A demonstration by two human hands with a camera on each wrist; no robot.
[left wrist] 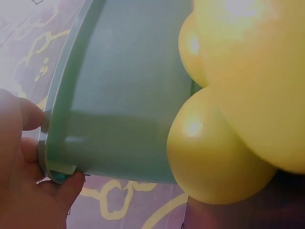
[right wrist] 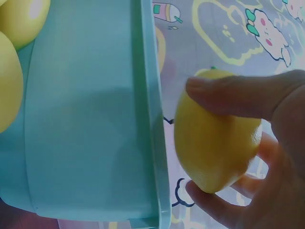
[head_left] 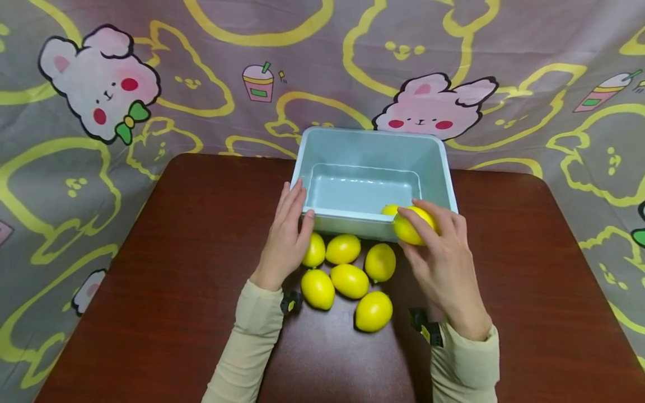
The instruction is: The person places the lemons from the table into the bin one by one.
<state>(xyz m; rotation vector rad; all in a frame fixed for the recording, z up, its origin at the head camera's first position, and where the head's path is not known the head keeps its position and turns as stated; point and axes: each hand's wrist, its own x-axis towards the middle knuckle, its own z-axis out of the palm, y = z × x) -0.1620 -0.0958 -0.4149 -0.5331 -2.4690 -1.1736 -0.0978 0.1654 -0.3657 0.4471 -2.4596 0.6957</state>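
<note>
A light blue-grey plastic bin [head_left: 374, 215] stands at the back of the table. My left hand [head_left: 286, 238] holds its front left corner, with the thumb on the front and the fingers along the left side; the left wrist view shows this grip on the rim [left wrist: 46, 138]. Over the front right rim, my right hand [head_left: 445, 257] grips a yellow lemon [head_left: 410, 226] between thumb and fingers. In the right wrist view this lemon [right wrist: 214, 138] sits beyond the bin's rim. Inside the bin, another lemon [head_left: 389, 210] is partly hidden by the held one.
Several lemons [head_left: 349, 281] lie on the dark brown table [head_left: 524, 291] in front of the bin, between the two forearms. One lemon [head_left: 314, 250] is partly covered by my left hand. Behind the table hangs a cartoon-printed cloth [head_left: 312, 61].
</note>
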